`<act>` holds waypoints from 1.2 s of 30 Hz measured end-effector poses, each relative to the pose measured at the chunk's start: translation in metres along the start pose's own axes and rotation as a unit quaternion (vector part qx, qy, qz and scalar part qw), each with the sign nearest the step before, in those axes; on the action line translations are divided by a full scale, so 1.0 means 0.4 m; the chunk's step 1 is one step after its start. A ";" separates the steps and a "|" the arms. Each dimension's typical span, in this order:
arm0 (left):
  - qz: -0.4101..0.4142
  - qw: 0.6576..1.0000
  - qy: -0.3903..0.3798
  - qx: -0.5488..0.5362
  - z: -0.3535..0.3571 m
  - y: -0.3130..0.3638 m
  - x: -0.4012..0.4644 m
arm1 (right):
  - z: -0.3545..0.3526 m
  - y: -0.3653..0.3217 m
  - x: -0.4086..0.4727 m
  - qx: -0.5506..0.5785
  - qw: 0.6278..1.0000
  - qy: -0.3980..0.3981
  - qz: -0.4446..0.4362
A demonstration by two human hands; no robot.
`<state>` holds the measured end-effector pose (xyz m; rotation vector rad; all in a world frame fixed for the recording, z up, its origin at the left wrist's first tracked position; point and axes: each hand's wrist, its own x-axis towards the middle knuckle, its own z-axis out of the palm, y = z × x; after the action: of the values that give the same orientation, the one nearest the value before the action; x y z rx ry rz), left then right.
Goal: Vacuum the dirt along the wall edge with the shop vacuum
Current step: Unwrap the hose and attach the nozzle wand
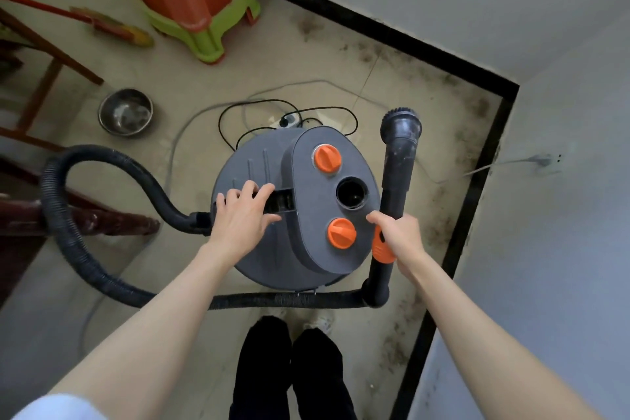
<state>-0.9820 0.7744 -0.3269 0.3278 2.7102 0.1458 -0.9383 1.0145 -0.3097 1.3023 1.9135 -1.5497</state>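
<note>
1. The right hand [397, 235] is curled round the wand [395, 181], nozzle [401, 128] raised off the floor.
2. The left hand [243, 211] rests on the shop vacuum [306, 249] lid, fingers loosely spread at its handle slot, gripping nothing.
3. The hose [85, 249] loops left across the floor.
4. Beyond, dirt [453, 78] lies thick along the black skirting [375, 31] into the floor's far corner: by my judgement, vacuuming has hardly begun.

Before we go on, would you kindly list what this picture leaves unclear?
Head view only:
- Vacuum handle slot: partly covered by the left hand; grip unclear.
- Wand grip: hidden under the right hand.
- Hose beneath the left forearm.
- Vacuum wheels: hidden by the vacuum body.
- Broom: handle cut by the left edge.
</note>
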 end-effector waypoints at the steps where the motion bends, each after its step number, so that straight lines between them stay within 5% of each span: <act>1: 0.004 1.000 -0.001 0.009 0.000 -0.006 -0.006 | -0.003 0.007 -0.006 -0.004 1.000 -0.006 0.005; 8: -0.009 1.000 -0.002 0.021 -0.016 -0.034 -0.047 | -0.014 0.027 -0.030 0.016 0.999 -0.043 -0.001; 11: -0.064 0.996 -0.031 -0.057 -0.044 -0.034 -0.039 | -0.005 0.028 -0.025 0.028 0.998 -0.053 -0.018; 17: -0.079 0.975 0.146 -0.147 -0.046 0.148 0.021 | 0.031 0.034 0.003 0.053 0.995 -0.081 -0.023; 27: -0.141 0.984 0.105 -0.021 -0.004 0.248 0.132 | 0.040 0.039 0.046 0.067 0.994 -0.087 0.007; 36: -0.216 0.967 0.109 -0.085 0.018 0.285 0.140 | 0.037 0.040 0.054 0.057 0.994 -0.091 0.005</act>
<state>-1.0051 0.8991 -0.3378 -0.3493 2.8827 0.3010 -0.9401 1.0100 -0.3399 1.1690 1.7272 -1.7310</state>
